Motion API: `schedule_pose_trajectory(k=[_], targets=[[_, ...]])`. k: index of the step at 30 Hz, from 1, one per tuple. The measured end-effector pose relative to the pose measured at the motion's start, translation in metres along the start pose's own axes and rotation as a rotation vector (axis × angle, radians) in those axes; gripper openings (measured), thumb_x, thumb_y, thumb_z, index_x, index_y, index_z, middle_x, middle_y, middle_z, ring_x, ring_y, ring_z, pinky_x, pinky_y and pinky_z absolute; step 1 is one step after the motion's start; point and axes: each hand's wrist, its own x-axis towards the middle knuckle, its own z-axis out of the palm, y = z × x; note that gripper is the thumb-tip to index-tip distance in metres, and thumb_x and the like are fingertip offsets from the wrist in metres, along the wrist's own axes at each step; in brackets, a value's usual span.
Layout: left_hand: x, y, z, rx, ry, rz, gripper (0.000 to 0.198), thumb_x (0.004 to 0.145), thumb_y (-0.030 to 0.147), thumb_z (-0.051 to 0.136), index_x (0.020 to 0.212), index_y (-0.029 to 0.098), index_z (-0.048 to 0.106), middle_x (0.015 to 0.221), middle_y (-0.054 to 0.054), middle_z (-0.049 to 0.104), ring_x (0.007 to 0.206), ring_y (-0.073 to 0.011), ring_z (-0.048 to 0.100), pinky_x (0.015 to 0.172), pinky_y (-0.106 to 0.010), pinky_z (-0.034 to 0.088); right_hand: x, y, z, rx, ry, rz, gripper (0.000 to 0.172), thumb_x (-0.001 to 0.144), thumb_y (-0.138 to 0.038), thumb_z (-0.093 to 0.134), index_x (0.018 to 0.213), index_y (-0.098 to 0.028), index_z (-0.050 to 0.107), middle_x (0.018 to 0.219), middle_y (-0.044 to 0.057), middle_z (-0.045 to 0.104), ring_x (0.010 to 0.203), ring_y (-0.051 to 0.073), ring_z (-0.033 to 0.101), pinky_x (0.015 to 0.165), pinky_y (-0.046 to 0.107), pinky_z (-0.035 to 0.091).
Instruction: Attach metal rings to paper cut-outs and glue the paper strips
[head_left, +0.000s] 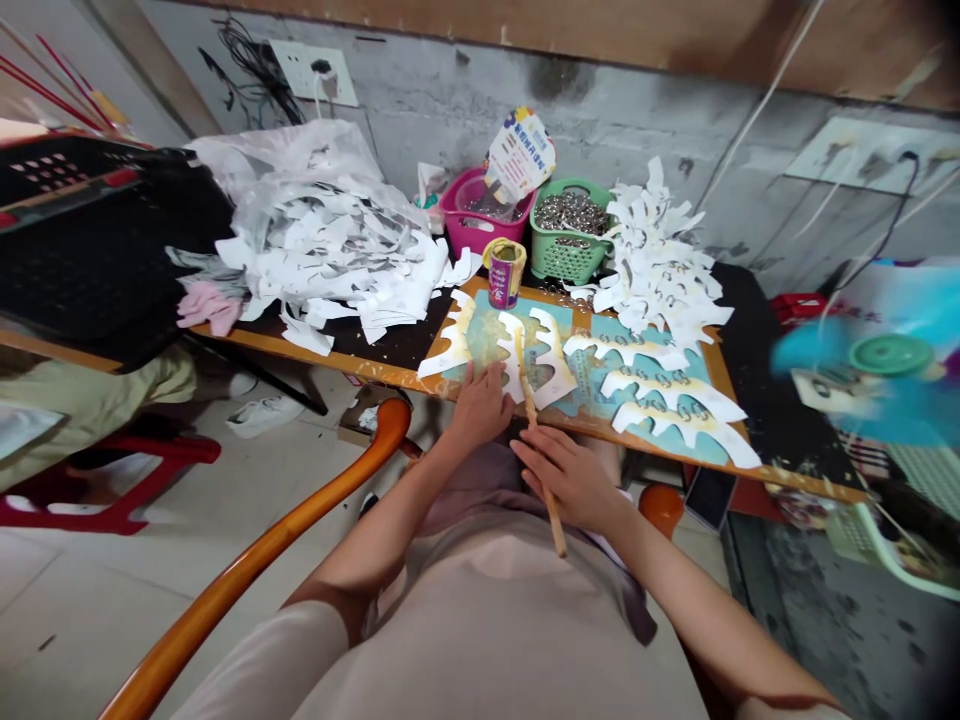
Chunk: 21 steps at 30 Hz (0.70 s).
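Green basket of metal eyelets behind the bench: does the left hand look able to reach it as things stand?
Probably yes, with a lean forward. The left hand rests on white paper cut-outs on a teal sheet, with the green basket just beyond. The labelled cup stands off to one side, leaving a path.

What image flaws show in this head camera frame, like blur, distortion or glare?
Head view: the blue fan blades are motion-blurred, the wooden table edge bows from wide-lens distortion, right corners darken, light is soft without harsh glare, and the left hand looks sharp.
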Motion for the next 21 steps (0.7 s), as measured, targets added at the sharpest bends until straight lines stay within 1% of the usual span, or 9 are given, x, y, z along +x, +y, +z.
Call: schedule_pose_trajectory(k=[3,6,7,10,12,14,16,19,21], targets=[[-0.001,0.000,-0.001,0.001,0.012,0.014,0.042,0.087,0.015,0.045,0.128,0.011,0.040,0.131,-0.017,0.061,0.123,-0.0272,0.058,0.122,-0.052,0.018,0.000,0.001,0.003,-0.083,0.145,0.181,0.043,0.093,-0.038,0.059,0.128,-0.013,0.062,0.121,0.021,0.065,0.113,0.030,0.064,0.091,0.042,0.058],[-0.001,-0.001,0.000,0.005,0.009,0.022,0.041,0.087,0.015,0.043,0.128,0.012,0.040,0.132,-0.016,0.061,0.123,-0.0272,0.057,0.122,-0.052,0.019,-0.002,0.001,0.012,-0.151,0.217,0.293,0.035,0.095,-0.030,0.057,0.124,-0.014,0.064,0.107,0.017,0.071,0.098,0.025,0.070,0.084,0.036,0.060],[-0.001,-0.001,0.000,0.009,0.004,0.024,0.041,0.087,0.015,0.043,0.128,0.012,0.040,0.132,-0.016,0.061,0.124,-0.0272,0.057,0.122,-0.053,0.018,-0.003,0.001,0.016,-0.150,0.218,0.288,0.032,0.095,-0.026,0.056,0.123,-0.014,0.065,0.107,0.016,0.072,0.097,0.024,0.071,0.085,0.035,0.060],[-0.001,-0.003,0.000,0.028,-0.011,0.027,0.042,0.087,0.014,0.042,0.128,0.013,0.040,0.132,-0.015,0.060,0.125,-0.0265,0.055,0.122,-0.053,0.017,-0.012,-0.002,0.025,-0.108,0.164,0.214,0.033,0.095,-0.016,0.050,0.124,-0.013,0.064,0.116,0.016,0.071,0.105,0.024,0.070,0.092,0.036,0.059],[0.000,-0.003,0.000,0.040,-0.023,0.030,0.041,0.087,0.014,0.041,0.128,0.014,0.041,0.131,-0.014,0.061,0.126,-0.0253,0.054,0.123,-0.052,0.017,-0.018,-0.005,0.024,-0.067,0.115,0.184,0.034,0.093,-0.014,0.049,0.123,-0.013,0.064,0.121,0.017,0.069,0.109,0.025,0.069,0.093,0.037,0.059],[0.000,-0.003,-0.001,0.052,-0.037,0.035,0.041,0.087,0.014,0.040,0.128,0.016,0.041,0.131,-0.013,0.061,0.127,-0.0245,0.053,0.123,-0.051,0.016,-0.022,-0.009,0.012,-0.010,0.103,0.178,0.032,0.091,-0.014,0.051,0.120,-0.013,0.066,0.121,0.016,0.070,0.107,0.024,0.069,0.093,0.036,0.059],[0.000,-0.003,-0.003,0.071,-0.050,0.038,0.041,0.088,0.014,0.040,0.129,0.016,0.042,0.131,-0.013,0.061,0.127,-0.0246,0.054,0.123,-0.051,0.016,-0.023,-0.011,-0.010,0.084,0.126,0.210,0.030,0.089,-0.013,0.054,0.114,-0.016,0.068,0.114,0.013,0.073,0.099,0.022,0.072,0.089,0.033,0.060],[0.000,-0.006,-0.006,0.094,-0.061,0.056,0.041,0.089,0.015,0.040,0.130,0.014,0.043,0.129,-0.014,0.062,0.124,-0.0254,0.056,0.123,-0.051,0.017,-0.021,-0.006,-0.053,0.282,0.206,0.394,0.023,0.085,-0.013,0.060,0.103,-0.023,0.072,0.094,0.004,0.077,0.078,0.017,0.073,0.074,0.028,0.062],[0.001,-0.011,-0.009,0.091,-0.066,0.100,0.039,0.092,0.019,0.041,0.130,0.013,0.042,0.129,-0.015,0.061,0.123,-0.0254,0.057,0.123,-0.051,0.019,-0.016,0.007,-0.077,0.411,0.357,0.520,0.010,0.085,-0.018,0.066,0.088,-0.023,0.074,0.087,0.003,0.076,0.077,0.018,0.073,0.070,0.029,0.062]])
